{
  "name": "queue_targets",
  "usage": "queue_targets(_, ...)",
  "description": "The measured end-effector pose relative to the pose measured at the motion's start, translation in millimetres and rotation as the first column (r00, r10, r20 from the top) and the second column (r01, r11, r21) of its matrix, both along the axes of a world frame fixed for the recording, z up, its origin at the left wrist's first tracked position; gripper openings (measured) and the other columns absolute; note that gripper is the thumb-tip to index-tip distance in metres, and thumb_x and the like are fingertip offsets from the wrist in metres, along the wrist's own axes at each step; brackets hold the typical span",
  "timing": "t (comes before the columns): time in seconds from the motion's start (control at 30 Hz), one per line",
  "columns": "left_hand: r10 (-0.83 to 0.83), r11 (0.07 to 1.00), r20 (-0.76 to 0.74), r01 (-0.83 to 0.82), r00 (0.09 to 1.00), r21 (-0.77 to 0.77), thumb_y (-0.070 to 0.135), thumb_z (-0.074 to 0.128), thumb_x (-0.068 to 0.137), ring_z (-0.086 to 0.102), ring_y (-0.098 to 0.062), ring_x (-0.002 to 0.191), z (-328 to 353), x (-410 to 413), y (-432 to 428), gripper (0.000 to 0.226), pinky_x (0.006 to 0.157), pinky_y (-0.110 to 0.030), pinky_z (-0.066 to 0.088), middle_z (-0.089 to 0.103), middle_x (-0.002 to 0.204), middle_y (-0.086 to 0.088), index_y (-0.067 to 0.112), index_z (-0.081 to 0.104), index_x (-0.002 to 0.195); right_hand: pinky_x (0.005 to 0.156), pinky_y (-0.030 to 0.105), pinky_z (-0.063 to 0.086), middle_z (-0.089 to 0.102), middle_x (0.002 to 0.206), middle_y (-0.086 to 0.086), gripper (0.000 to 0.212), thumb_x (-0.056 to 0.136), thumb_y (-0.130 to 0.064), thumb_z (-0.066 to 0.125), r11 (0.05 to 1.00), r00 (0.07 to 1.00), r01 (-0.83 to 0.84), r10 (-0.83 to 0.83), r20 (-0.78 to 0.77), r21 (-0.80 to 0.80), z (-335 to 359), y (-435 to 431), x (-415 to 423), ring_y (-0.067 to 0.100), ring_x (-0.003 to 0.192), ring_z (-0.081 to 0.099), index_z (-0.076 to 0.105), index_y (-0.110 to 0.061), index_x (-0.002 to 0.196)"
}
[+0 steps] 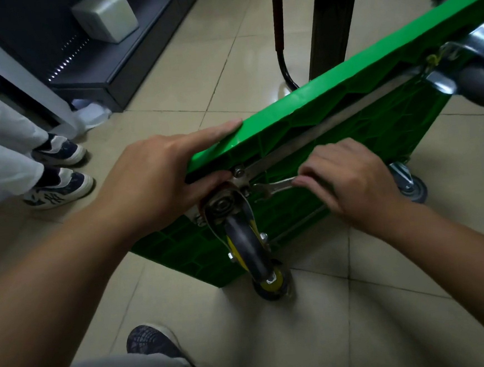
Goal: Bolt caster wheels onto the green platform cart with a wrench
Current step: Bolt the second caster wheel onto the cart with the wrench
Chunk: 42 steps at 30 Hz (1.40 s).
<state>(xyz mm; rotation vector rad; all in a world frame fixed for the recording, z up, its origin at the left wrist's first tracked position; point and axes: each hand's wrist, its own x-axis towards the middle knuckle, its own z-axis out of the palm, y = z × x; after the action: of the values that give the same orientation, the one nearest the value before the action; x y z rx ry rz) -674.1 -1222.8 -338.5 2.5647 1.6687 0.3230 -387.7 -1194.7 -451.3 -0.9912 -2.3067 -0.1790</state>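
On the tiled floor point(389, 302) the green platform cart point(357, 87) stands on one long edge and leans, so that its ribbed underside faces the person. A metal strip point(332, 128) runs slantwise across this underside.

The left hand point(159, 172) holds the upper near corner of the cart. Its fingers lie stretched along the outer face and the thumb presses from below, just beside the mounting plate point(239, 180), so the grip is clamped on the cart.

The near caster point(247, 246), with a dark tyre and a yellow hub, hangs from this plate, and its wheel reaches down to the floor.

The right hand point(347, 180) has its fingers curled over the handle of the wrench point(276, 187); this grip is closed around the tool. The open head of the wrench points to the left and sits at the edge of the mounting plate. Whether it is fully on a bolt cannot be told.

A second caster point(413, 188) is on the lower right corner of the cart, partly behind the right wrist. A larger grey caster point(482, 83) is at the far upper end.

At the left another person stands in white trousers and dark-and-white sneakers point(62, 191). The wearer's own dark shoe point(152, 342) is at the bottom.
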Motion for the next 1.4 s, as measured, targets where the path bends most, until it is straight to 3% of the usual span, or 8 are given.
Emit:
queue_targets(0.37,-0.004,1.0,0.015,0.004,1.0,0.011,0.068,0.045,0.087,0.061,-0.023,0.065,-1,-2,2,0.067,0.061,-0.041,0.055,0.075,0.095,-0.003,0.058,0.031,0.151,0.059,0.039,0.044,0.06,0.069,0.006,0.035,0.105,-0.035,0.054,0.968,0.993,-0.068,0.043,0.107,0.242,9,25,-8,0.028,0.06,0.056,0.066,-0.012,0.081)
queue_targets(0.57,-0.012,1.0,0.005,0.012,1.0,0.025,0.062,0.051,0.091,0.059,-0.022,0.065,-1,0,2,0.064,0.06,-0.039,0.054,0.075,0.1,-0.001,0.053,0.035,0.152,0.055,0.028,0.038,0.061,0.062,0.003,0.041,0.1,-0.043,0.045,0.981,0.995,0.094,-0.099,-0.02,-0.172,-34,1,-29,0.027,0.052,0.055,0.064,-0.015,0.075)
queue_targets(0.63,-0.009,1.0,0.004,0.009,1.0,0.021,0.066,0.045,0.087,0.061,-0.023,0.067,-1,0,3,0.067,0.06,-0.04,0.054,0.075,0.101,-0.001,0.056,0.033,0.152,0.053,0.027,0.034,0.061,0.062,0.001,0.045,0.098,-0.051,0.043,0.888,0.971,0.106,-0.189,-0.145,-0.448,-55,-13,-46,0.024,0.055,0.057,0.064,-0.018,0.076)
queue_targets(0.73,-0.017,1.0,0.005,0.017,1.0,0.023,0.066,0.044,0.087,0.063,-0.024,0.067,-1,-1,2,0.067,0.061,-0.041,0.056,0.076,0.1,-0.003,0.056,0.032,0.152,0.06,0.034,0.039,0.058,0.064,0.0,0.042,0.098,-0.049,0.05,0.506,0.832,-0.242,-0.33,-0.446,-0.828,-72,-36,-81,0.013,0.059,0.053,0.06,-0.018,0.071)
queue_targets(0.87,-0.008,1.0,0.005,0.008,1.0,0.008,0.068,0.042,0.084,0.064,-0.025,0.07,-1,0,1,0.069,0.063,-0.042,0.057,0.076,0.103,-0.004,0.058,0.031,0.151,0.072,0.039,0.046,0.064,0.08,0.012,0.034,0.105,-0.027,0.051,0.209,0.524,-0.637,-0.588,-0.616,-0.742,-86,-67,-116,0.021,0.077,0.059,0.066,-0.002,0.086)
queue_targets(1.0,0.004,1.0,0.011,-0.004,1.0,0.002,0.067,0.049,0.087,0.061,-0.021,0.068,-1,-2,2,0.067,0.064,-0.039,0.055,0.076,0.106,-0.001,0.06,0.03,0.15,0.063,0.034,0.04,0.058,0.069,0.003,0.04,0.103,-0.043,0.047,0.455,0.834,-0.262,-0.337,-0.437,-0.851,-94,-66,-67,0.017,0.065,0.056,0.059,-0.01,0.083)
queue_targets(1.13,0.003,1.0,0.012,-0.003,1.0,0.025,0.057,0.058,0.088,0.055,-0.019,0.066,0,0,0,0.067,0.061,-0.033,0.044,0.076,0.103,0.0,0.055,0.036,0.151,0.064,0.029,0.028,0.064,0.068,-0.002,0.03,0.099,-0.044,0.049,0.898,0.992,0.106,-0.066,0.107,-0.426,-74,-30,4,0.024,0.062,0.06,0.062,-0.02,0.085)
queue_targets(1.4,0.003,0.998,0.001,-0.004,1.0,0.065,0.052,0.065,0.088,0.042,-0.014,0.061,1,2,-2,0.068,0.06,-0.03,0.035,0.074,0.091,0.001,0.052,0.039,0.151,0.073,0.04,0.044,0.067,0.079,0.004,0.03,0.104,-0.037,0.051,0.996,0.979,-0.088,0.083,0.188,0.015,27,7,-3,0.027,0.071,0.06,0.068,-0.015,0.092)
